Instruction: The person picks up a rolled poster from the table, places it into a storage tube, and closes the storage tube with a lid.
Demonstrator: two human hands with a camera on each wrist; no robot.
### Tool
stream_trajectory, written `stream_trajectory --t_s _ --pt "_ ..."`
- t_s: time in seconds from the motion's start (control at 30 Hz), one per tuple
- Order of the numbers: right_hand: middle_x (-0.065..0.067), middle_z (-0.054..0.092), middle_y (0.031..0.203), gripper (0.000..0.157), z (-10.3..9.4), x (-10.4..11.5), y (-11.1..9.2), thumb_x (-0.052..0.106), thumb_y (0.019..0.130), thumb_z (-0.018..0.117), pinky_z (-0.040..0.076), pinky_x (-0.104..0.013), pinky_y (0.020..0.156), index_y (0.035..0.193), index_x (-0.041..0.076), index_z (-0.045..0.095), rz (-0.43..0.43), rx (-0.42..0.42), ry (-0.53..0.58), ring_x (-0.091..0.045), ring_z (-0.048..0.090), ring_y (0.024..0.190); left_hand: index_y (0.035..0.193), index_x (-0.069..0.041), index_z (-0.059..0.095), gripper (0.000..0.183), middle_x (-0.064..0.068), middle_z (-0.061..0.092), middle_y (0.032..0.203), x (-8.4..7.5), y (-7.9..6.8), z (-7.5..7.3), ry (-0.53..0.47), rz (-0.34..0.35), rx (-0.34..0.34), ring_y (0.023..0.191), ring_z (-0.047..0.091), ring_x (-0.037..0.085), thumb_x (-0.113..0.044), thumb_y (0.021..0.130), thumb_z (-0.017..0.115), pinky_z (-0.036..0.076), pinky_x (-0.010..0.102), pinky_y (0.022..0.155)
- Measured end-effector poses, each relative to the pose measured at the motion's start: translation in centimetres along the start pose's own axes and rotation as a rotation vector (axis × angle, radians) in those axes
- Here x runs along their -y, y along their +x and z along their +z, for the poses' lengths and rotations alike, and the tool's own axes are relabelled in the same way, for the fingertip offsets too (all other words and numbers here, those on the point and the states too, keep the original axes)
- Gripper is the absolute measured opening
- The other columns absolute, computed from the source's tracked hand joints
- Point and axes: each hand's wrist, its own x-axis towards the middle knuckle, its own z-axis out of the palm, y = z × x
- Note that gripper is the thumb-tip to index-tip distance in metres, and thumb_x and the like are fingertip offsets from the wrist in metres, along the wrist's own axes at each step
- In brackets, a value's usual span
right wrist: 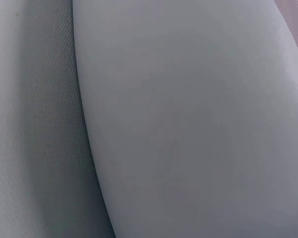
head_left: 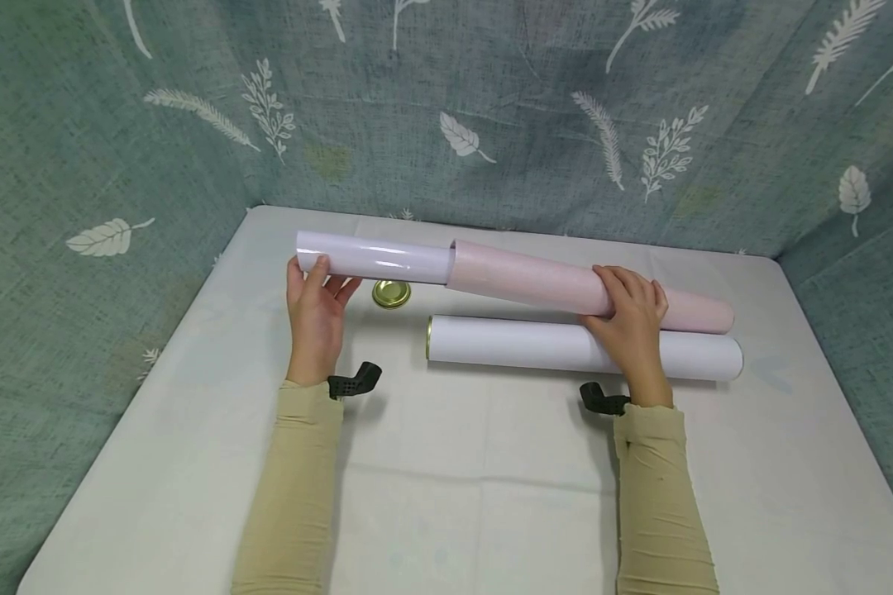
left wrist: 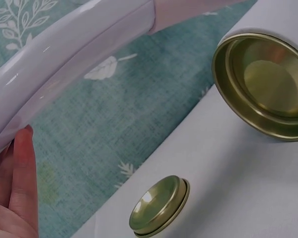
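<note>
A glossy white rolled sheet (head_left: 379, 258) lies partly inside a pink cardboard tube (head_left: 524, 277), sticking out of its left end. My left hand (head_left: 317, 326) holds the roll near its free end, thumb in front and fingers behind; in the left wrist view a lengthwise edge shows on the roll (left wrist: 74, 54). Toward the right, my right hand (head_left: 631, 326) grips the pink tube from above. Just in front of it lies a white tube (head_left: 513, 343) with a gold-coloured end (left wrist: 273, 82). The right wrist view shows mostly that white tube (right wrist: 188, 124); the hand is out of it.
A round gold-coloured lid (head_left: 391, 293) lies on the white-covered table (head_left: 446, 512), under the roll and left of the white tube. Behind the table hangs a blue-green curtain (head_left: 446, 83) with white leaf prints. Each wrist carries a black camera mount (head_left: 355, 380).
</note>
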Motion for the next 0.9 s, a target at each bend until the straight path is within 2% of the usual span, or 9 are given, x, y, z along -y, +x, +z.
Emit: stream_trajectory --t_s 0.3,0.57,0.7,0.9 --pt "-0.002 0.049 0.124 0.069 -0.03 0.08 0.00 0.017 0.061 0.083 0.003 -0.045 0.103 0.123 0.019 0.053 0.002 0.002 -0.003 -0.024 0.034 0.120 0.124 -0.008 0.038 0.038 0.018 0.046 0.118 0.36 -0.04 0.18 0.054 0.007 0.016 0.106 0.051 0.034 -0.020 0.091 0.053 0.039 0.045 0.090" --pt "-0.002 0.049 0.124 0.070 -0.06 0.10 0.11 0.017 0.061 0.083 0.003 -0.045 0.102 0.124 0.020 0.053 0.000 0.001 -0.006 -0.024 0.034 0.120 0.114 -0.002 0.050 0.031 0.015 0.046 0.115 0.29 0.20 0.13 0.138 0.081 -0.094 0.104 0.049 0.027 -0.017 0.088 0.058 0.038 0.044 0.091" --pt "-0.003 0.049 0.123 0.069 -0.12 0.13 0.00 0.017 0.061 0.083 0.004 -0.047 0.102 0.123 0.019 0.053 0.000 0.002 -0.003 -0.024 0.034 0.119 0.116 -0.005 0.055 0.031 0.013 0.047 0.118 0.16 0.20 0.18 0.188 0.095 -0.131 0.105 0.049 0.026 -0.016 0.087 0.059 0.039 0.042 0.092" --pt "-0.003 0.049 0.124 0.070 -0.09 0.12 -0.02 0.017 0.061 0.083 0.004 -0.047 0.102 0.123 0.019 0.053 -0.002 0.001 -0.004 -0.024 0.034 0.119 0.117 -0.006 0.056 0.033 0.013 0.049 0.118 0.14 0.07 0.55 0.212 0.093 -0.116 0.104 0.051 0.025 -0.016 0.086 0.061 0.039 0.043 0.090"
